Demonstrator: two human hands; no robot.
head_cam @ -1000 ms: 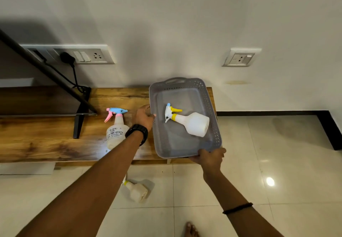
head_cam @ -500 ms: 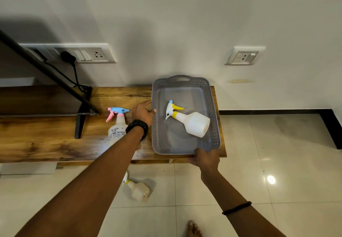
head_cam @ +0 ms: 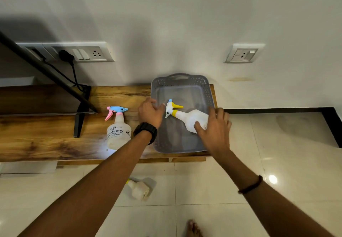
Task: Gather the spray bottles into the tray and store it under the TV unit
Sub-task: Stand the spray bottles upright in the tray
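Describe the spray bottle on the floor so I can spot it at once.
Find the long wooden TV unit against the wall. On the pale floor tiles just in front of it, left of the grey perforated plastic tray, lies a small white spray bottle on its side. It alone is on the floor, not on the unit or in the tray.

Plugged wall socket (head_cam: 74, 54), bare foot (head_cam: 193, 228).

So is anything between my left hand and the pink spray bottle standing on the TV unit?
Nothing visible. The left hand is at the tray; bare wood separates it from the pink spray bottle.
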